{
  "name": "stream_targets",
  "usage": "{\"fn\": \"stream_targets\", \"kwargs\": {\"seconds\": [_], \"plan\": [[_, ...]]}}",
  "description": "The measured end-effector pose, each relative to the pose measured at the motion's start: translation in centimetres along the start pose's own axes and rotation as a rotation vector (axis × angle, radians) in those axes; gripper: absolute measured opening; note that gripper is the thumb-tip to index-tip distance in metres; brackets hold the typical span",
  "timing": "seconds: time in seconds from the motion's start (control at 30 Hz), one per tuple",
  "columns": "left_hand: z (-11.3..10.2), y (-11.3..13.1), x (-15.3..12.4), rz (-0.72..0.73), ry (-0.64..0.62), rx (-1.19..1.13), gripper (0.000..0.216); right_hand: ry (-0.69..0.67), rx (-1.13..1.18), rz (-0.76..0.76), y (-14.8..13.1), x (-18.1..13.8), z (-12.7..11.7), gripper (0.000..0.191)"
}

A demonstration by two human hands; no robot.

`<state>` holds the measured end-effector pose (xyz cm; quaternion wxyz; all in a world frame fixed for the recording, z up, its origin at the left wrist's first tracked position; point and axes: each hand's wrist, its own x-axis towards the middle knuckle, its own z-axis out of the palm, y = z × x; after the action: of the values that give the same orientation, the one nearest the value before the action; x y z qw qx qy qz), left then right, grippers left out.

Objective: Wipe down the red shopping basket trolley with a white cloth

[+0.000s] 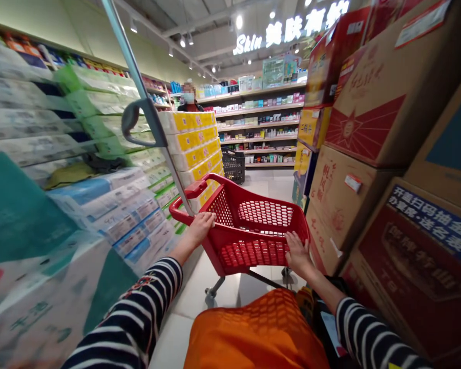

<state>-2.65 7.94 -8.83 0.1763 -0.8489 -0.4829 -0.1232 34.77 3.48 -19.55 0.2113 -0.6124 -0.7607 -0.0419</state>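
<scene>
While both hands grip it — left hand (202, 225), right hand (297, 252) — red basket cart (253, 233) stands empty.

I had the one view, from the camera worn on the head, and it looked forward and somewhat down along a shop aisle. Its near edge took in both striped sleeves and an orange basket (261, 333) close under the lens. The left hand (202, 225) and right hand (297, 251) on the red cart (253, 225) sat near, about mid-frame. The wide lens bent the tissue packs (111, 205) on the left and the cardboard boxes (369, 102) on the right, both very close. Far ahead it reached the shelves (261, 123) and the ceiling.
</scene>
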Motion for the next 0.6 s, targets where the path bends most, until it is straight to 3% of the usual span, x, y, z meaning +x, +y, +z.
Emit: {"fn": "stream_targets", "kwargs": {"seconds": [0.17,0.23,0.3,0.47,0.6], "plan": [[2.9,5.8,1.8,0.111,-0.017,-0.09,0.043,-0.045,0.048,0.03,-0.6,-0.2,-0.3,0.066],[3.4,6.9,2.2,0.126,-0.019,-0.107,0.044,-0.057,0.061,0.015,-0.5,-0.1,-0.4,0.071],[3.4,6.1,2.2,0.132,-0.048,-0.069,0.044,-0.098,0.064,0.006,-0.4,0.2,-0.5,0.074],[2.0,0.7,1.6,-0.07,-0.084,0.131,0.039,-0.224,0.069,0.029,-0.3,1.7,-0.9,0.079],[2.5,0.5,1.7,-0.166,-0.07,0.17,0.04,-0.225,0.039,0.056,-0.7,2.7,-0.2,0.083]]}}
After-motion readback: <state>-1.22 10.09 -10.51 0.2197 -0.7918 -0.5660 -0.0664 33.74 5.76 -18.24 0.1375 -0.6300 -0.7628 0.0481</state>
